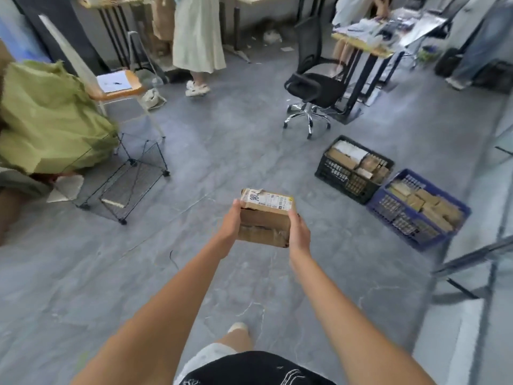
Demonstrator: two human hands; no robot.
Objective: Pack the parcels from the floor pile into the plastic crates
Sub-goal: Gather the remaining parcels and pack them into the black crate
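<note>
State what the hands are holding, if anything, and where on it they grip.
A cardboard parcel, carried between both hands: the left hand grips its left side, the right hand its right side, above the floor.

Pretty cluttered room: black mesh office chair (315, 87) on chrome wheels by a messy desk (369, 47), a wire rack (130, 182) lying on the grey floor, big green sack (47, 118) at left, someone in a pale skirt (197, 34).

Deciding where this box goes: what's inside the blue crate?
The blue crate holds brown cardboard parcels packed close, up to about its rim. Whatever lies beneath that top layer is covered, so any gaps lower down cannot be seen.
</note>
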